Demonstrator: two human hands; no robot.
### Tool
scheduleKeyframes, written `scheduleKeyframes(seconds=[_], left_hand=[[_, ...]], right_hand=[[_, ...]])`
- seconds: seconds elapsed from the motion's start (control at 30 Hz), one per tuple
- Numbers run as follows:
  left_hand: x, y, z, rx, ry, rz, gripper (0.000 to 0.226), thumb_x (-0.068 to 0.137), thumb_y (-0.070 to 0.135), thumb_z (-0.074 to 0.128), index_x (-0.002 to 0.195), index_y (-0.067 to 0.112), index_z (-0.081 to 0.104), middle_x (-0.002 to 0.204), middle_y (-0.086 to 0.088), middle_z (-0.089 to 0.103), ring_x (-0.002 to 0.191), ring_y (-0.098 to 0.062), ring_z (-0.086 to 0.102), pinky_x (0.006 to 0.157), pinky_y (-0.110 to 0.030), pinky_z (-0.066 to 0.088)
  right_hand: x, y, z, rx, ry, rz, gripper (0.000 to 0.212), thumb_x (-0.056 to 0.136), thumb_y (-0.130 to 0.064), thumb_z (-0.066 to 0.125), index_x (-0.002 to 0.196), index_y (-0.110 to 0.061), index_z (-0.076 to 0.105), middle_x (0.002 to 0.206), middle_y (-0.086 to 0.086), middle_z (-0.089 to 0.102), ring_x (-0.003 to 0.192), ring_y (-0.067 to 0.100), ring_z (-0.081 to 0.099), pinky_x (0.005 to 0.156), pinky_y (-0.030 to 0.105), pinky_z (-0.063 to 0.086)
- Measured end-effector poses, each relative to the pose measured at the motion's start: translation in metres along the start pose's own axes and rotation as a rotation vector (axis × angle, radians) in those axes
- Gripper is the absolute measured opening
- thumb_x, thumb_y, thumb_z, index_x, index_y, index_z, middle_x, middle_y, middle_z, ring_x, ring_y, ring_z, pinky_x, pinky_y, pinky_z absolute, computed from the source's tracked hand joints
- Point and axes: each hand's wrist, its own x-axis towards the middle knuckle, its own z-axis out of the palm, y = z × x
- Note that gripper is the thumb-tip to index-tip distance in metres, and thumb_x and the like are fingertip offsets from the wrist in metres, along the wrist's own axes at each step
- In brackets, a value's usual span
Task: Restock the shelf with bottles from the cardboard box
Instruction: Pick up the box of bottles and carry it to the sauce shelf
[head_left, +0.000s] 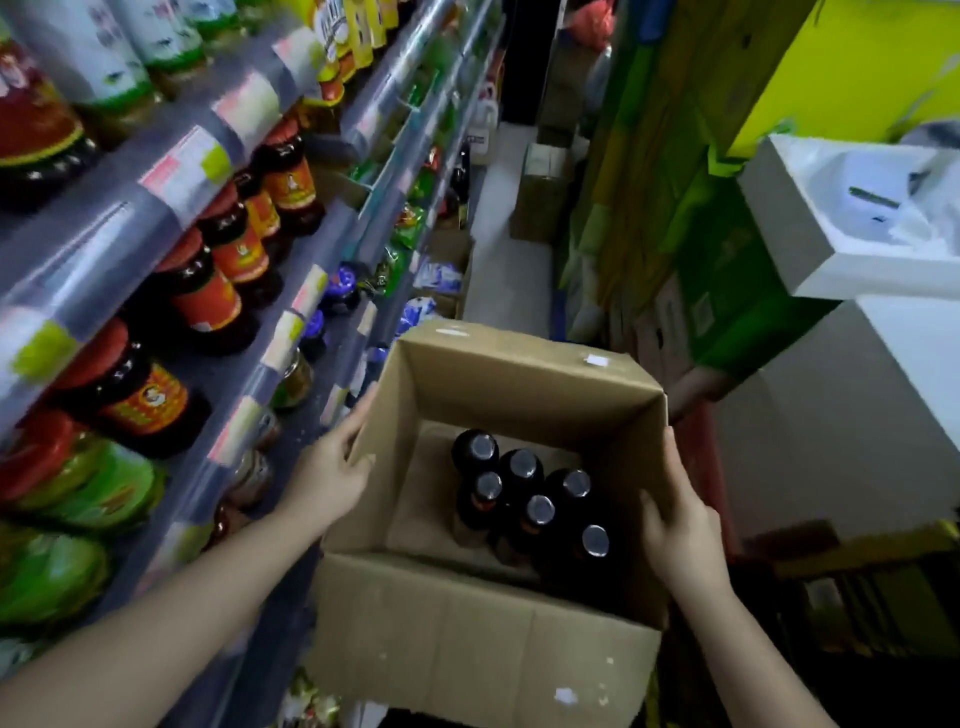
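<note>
An open cardboard box (467, 639) is held in front of me above the aisle floor. Several dark bottles (522, 480) with silver-topped caps stand upright inside it, crowded toward the near right corner. My left hand (327, 467) grips the box's left wall, thumb over the rim. Gripping the right wall is my right hand (680, 525), fingers curled inside. The shelf (156, 208) runs along the left, its rows holding dark jars with red lids and orange labels (208, 296).
Green packets (78, 483) fill the lower left shelf. Down the narrow aisle stand brown cartons (540, 197) on the floor. Green stacked boxes (727, 270) and a white box (831, 218) crowd the right side.
</note>
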Motion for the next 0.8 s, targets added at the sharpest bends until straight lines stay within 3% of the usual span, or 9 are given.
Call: scheduleKeyframes(seconds=[0.07, 0.17, 0.27, 0.33, 0.43, 0.53, 0.63, 0.67, 0.8], left_hand=[[0.036, 0.006, 0.001, -0.019, -0.006, -0.006, 0.086, 0.089, -0.004, 0.059, 0.141, 0.057, 0.028, 0.135, 0.033, 0.038, 0.128, 0.002, 0.039, 0.103, -0.018, 0.038], [0.092, 0.009, 0.003, -0.013, -0.037, -0.025, 0.096, 0.087, -0.004, 0.059, 0.126, 0.077, 0.025, 0.117, 0.051, 0.046, 0.122, -0.003, 0.054, 0.102, -0.024, 0.042], [0.15, 0.014, 0.007, -0.004, -0.032, -0.023, 0.097, 0.086, -0.003, 0.06, 0.127, 0.077, 0.024, 0.118, 0.037, 0.054, 0.113, -0.014, 0.064, 0.092, -0.026, 0.047], [0.189, 0.015, 0.011, -0.041, -0.036, -0.023, 0.099, 0.085, -0.005, 0.06, 0.124, 0.079, 0.024, 0.122, 0.036, 0.051, 0.115, -0.008, 0.062, 0.089, -0.016, 0.044], [0.246, 0.019, 0.016, -0.091, -0.043, -0.05, 0.099, 0.086, -0.008, 0.057, 0.118, 0.081, 0.028, 0.122, 0.03, 0.057, 0.111, -0.003, 0.063, 0.085, -0.008, 0.044], [0.304, 0.03, 0.017, -0.097, -0.052, -0.064, 0.096, 0.088, -0.006, 0.055, 0.12, 0.08, 0.029, 0.12, 0.023, 0.063, 0.104, -0.005, 0.067, 0.082, -0.017, 0.049], [0.354, 0.044, 0.018, -0.058, -0.049, -0.053, 0.09, 0.088, -0.005, 0.056, 0.126, 0.073, 0.028, 0.116, 0.023, 0.064, 0.093, 0.016, 0.063, 0.073, -0.007, 0.048], [0.371, 0.048, 0.019, -0.052, -0.052, -0.051, 0.09, 0.088, -0.005, 0.056, 0.126, 0.073, 0.028, 0.116, 0.024, 0.064, 0.092, 0.017, 0.063, 0.073, -0.007, 0.049], [0.437, 0.059, 0.031, -0.061, -0.081, -0.067, 0.088, 0.091, -0.001, 0.055, 0.128, 0.074, 0.027, 0.125, 0.017, 0.064, 0.1, -0.005, 0.067, 0.087, -0.036, 0.058]], right_hand=[[0.033, -0.006, 0.003, 0.011, -0.001, 0.026, 0.084, 0.091, -0.002, 0.051, 0.144, -0.053, 0.011, 0.097, 0.012, 0.068, 0.076, 0.023, 0.066, 0.079, 0.037, 0.052], [0.088, -0.012, 0.01, 0.016, 0.008, 0.088, 0.083, 0.091, -0.004, 0.051, 0.141, -0.058, 0.013, 0.088, 0.01, 0.067, 0.069, 0.017, 0.064, 0.07, 0.032, 0.051], [0.145, -0.017, 0.021, -0.011, 0.02, 0.109, 0.084, 0.09, -0.003, 0.053, 0.141, -0.057, 0.014, 0.087, 0.009, 0.066, 0.065, 0.013, 0.061, 0.07, 0.028, 0.045], [0.184, -0.022, 0.028, -0.022, 0.024, 0.094, 0.084, 0.089, -0.001, 0.054, 0.141, -0.054, 0.014, 0.092, 0.003, 0.065, 0.065, 0.006, 0.059, 0.071, 0.026, 0.045], [0.24, -0.03, 0.037, -0.017, 0.008, 0.11, 0.083, 0.09, 0.0, 0.054, 0.143, -0.051, 0.015, 0.099, -0.002, 0.064, 0.077, 0.012, 0.062, 0.079, 0.029, 0.048], [0.293, -0.036, 0.045, -0.052, -0.004, 0.118, 0.083, 0.091, -0.003, 0.055, 0.144, -0.051, 0.012, 0.087, 0.001, 0.064, 0.064, 0.007, 0.061, 0.066, 0.025, 0.047], [0.342, -0.042, 0.049, -0.051, -0.012, 0.16, 0.082, 0.091, -0.007, 0.054, 0.144, -0.053, 0.011, 0.089, -0.001, 0.064, 0.065, 0.007, 0.062, 0.057, 0.019, 0.043], [0.359, -0.043, 0.05, -0.048, -0.018, 0.162, 0.081, 0.092, -0.007, 0.054, 0.144, -0.053, 0.011, 0.091, -0.001, 0.065, 0.066, 0.006, 0.063, 0.056, 0.018, 0.043], [0.427, -0.042, 0.058, -0.022, -0.009, 0.155, 0.081, 0.092, -0.006, 0.054, 0.145, -0.049, 0.012, 0.101, 0.008, 0.07, 0.072, 0.011, 0.066, 0.073, 0.028, 0.055]])
